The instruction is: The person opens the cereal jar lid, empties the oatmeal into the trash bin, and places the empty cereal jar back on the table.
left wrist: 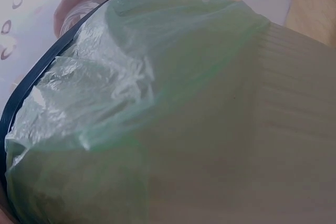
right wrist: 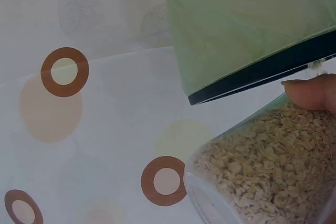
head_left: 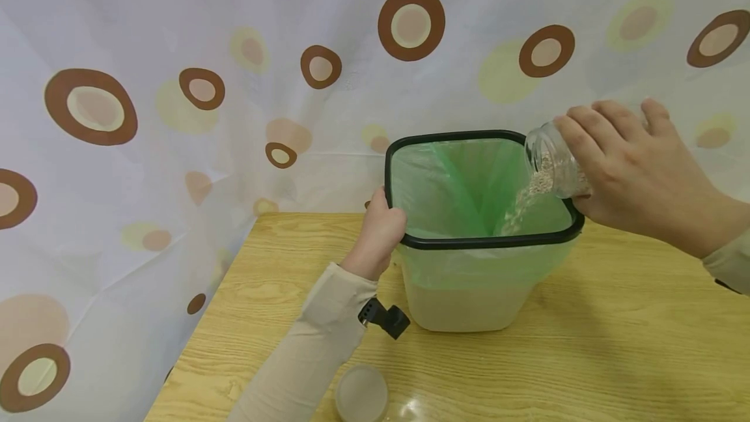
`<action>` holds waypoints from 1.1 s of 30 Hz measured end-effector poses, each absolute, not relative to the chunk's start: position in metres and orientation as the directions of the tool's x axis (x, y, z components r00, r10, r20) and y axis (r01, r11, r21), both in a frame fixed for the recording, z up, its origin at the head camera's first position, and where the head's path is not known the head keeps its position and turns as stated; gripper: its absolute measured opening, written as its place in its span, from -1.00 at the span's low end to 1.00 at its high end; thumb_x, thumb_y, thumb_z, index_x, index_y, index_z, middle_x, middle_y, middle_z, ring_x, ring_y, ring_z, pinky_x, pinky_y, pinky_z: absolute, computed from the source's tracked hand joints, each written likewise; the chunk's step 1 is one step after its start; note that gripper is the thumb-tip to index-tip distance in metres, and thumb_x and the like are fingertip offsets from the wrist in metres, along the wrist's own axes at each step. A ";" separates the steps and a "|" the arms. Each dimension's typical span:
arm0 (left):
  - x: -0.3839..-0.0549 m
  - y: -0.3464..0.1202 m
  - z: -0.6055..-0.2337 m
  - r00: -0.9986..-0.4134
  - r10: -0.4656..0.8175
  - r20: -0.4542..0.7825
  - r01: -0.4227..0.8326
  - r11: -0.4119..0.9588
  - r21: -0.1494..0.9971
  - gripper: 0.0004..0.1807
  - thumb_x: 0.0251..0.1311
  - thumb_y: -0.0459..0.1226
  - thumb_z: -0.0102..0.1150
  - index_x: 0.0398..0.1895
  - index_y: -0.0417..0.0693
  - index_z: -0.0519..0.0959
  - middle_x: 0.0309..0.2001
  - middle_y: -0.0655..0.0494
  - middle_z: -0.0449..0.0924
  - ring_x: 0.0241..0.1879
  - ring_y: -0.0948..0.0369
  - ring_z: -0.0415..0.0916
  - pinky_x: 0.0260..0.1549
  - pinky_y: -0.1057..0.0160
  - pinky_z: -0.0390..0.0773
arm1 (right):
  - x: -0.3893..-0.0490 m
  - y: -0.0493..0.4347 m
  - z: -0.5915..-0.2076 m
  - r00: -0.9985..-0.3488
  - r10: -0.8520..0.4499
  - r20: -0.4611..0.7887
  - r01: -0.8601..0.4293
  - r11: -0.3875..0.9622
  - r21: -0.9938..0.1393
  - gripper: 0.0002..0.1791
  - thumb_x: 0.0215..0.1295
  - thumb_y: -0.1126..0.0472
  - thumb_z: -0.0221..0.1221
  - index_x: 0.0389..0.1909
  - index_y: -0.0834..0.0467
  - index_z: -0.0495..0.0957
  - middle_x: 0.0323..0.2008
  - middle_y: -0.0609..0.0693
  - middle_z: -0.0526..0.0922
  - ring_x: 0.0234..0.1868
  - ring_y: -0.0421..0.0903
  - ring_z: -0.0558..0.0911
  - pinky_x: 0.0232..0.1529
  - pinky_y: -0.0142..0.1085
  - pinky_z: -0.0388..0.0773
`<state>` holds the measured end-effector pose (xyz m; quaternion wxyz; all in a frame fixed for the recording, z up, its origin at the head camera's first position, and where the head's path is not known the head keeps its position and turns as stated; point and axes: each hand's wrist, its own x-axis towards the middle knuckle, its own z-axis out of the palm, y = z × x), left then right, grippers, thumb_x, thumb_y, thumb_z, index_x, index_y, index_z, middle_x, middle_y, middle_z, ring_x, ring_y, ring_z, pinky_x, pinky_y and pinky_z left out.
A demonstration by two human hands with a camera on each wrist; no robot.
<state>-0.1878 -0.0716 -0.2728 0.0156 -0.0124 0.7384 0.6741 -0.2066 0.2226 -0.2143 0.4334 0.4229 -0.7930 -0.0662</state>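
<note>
The likeliest mishap is a spill at the right side of the bin (head_left: pixel 469 310). There the jar (head_left: pixel 557 148) lies tilted, its mouth just past the rim (head_left: pixel 483 243), and flakes (head_left: pixel 523 204) fall from it into the green liner (head_left: pixel 451 174). A small drift outward could send them onto the surface (head_left: pixel 633 305) instead. The right wrist view shows plenty of flakes in the jar, so a steeper tilt might release a sudden clump.

The right hand (head_left: pixel 638 165) is curled round the jar to the right of the bin; smooth glass could slip if that hold loosens. The left hand (head_left: pixel 377 236) grips the rim at the bin's left side, its fingers closed as far as they show. Should it let go, a knock from the jar could shift or tip the bin, which looks narrower at its base. The liner, folded over the rim, might sag inward if it works loose.

The surface is yellowish wood grain, running under the bin and out to both sides. Nearer the wearer than the bin lies a pale disc (head_left: pixel 361 394), perhaps a lid. Behind the bin hangs a whitish sheet (head_left: pixel 346 5) with brown rings and pale yellow and peach spots.
</note>
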 end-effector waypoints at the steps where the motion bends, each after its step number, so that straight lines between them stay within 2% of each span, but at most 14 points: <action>1: -0.188 -0.072 -0.273 -0.999 0.003 -0.040 -0.040 0.091 0.995 -0.38 0.24 -0.57 -0.35 0.41 -0.18 0.12 0.29 -0.13 0.22 0.25 -0.02 0.20 0.24 0.02 0.20 | -0.207 0.222 -0.214 -0.264 -0.727 0.634 -0.613 0.634 0.472 0.15 -0.76 0.28 0.41 0.18 0.43 0.28 -0.02 0.41 0.42 -0.03 0.41 0.36 -0.18 0.33 0.18; 6: -0.188 -0.071 -0.273 -0.999 -0.001 -0.047 -0.047 0.089 0.995 -0.38 0.24 -0.57 -0.34 0.41 -0.18 0.12 0.30 -0.14 0.22 0.25 -0.02 0.19 0.24 0.02 0.20 | -0.208 0.221 -0.214 -0.246 -0.722 0.647 -0.617 0.632 0.470 0.11 -0.74 0.27 0.37 0.17 0.42 0.29 -0.05 0.41 0.44 -0.04 0.41 0.37 -0.19 0.33 0.18; 13: -0.188 -0.071 -0.273 -0.999 -0.007 -0.052 -0.052 0.085 0.995 -0.36 0.22 -0.58 -0.34 0.43 -0.19 0.11 0.32 -0.14 0.20 0.26 0.00 0.17 0.24 0.04 0.19 | -0.208 0.219 -0.213 -0.203 -0.722 0.661 -0.630 0.613 0.476 -0.08 -0.42 0.16 0.13 0.19 0.41 0.31 -0.05 0.41 0.45 -0.03 0.40 0.37 -0.18 0.33 0.19; 16: -0.188 -0.071 -0.273 -0.999 -0.004 -0.055 -0.055 0.084 0.995 -0.35 0.22 -0.59 -0.35 0.43 -0.19 0.10 0.32 -0.13 0.20 0.27 0.00 0.18 0.24 0.04 0.19 | -0.208 0.218 -0.212 -0.188 -0.719 0.669 -0.628 0.611 0.481 -0.13 -0.33 0.15 0.06 0.19 0.41 0.31 -0.05 0.41 0.45 -0.03 0.40 0.38 -0.17 0.34 0.19; 21: -0.188 -0.070 -0.272 -0.998 -0.001 -0.059 -0.059 0.084 0.995 -0.33 0.21 -0.59 -0.36 0.44 -0.17 0.08 0.32 -0.13 0.20 0.26 -0.01 0.19 0.24 0.04 0.21 | -0.208 0.219 -0.211 -0.200 -0.723 0.662 -0.632 0.611 0.477 -0.15 -0.30 0.16 0.01 0.20 0.41 0.30 -0.05 0.42 0.44 -0.02 0.41 0.37 -0.16 0.34 0.18; 27: -0.188 -0.070 -0.271 -0.998 -0.004 -0.062 -0.062 0.077 0.995 -0.34 0.21 -0.59 -0.35 0.44 -0.18 0.09 0.32 -0.13 0.21 0.26 -0.01 0.20 0.23 0.04 0.22 | -0.207 0.221 -0.210 -0.229 -0.745 0.627 -0.638 0.601 0.481 -0.11 -0.34 0.16 0.08 0.20 0.42 0.28 -0.04 0.43 0.42 -0.03 0.42 0.35 -0.15 0.34 0.17; 33: -0.188 -0.070 -0.272 -0.998 -0.006 -0.064 -0.064 0.082 0.995 -0.32 0.21 -0.59 -0.35 0.45 -0.17 0.07 0.35 -0.12 0.18 0.30 0.00 0.17 0.25 0.03 0.20 | -0.207 0.218 -0.211 -0.189 -0.744 0.641 -0.637 0.589 0.497 -0.22 -0.18 0.15 -0.05 0.19 0.42 0.30 -0.04 0.42 0.43 -0.02 0.41 0.36 -0.15 0.35 0.18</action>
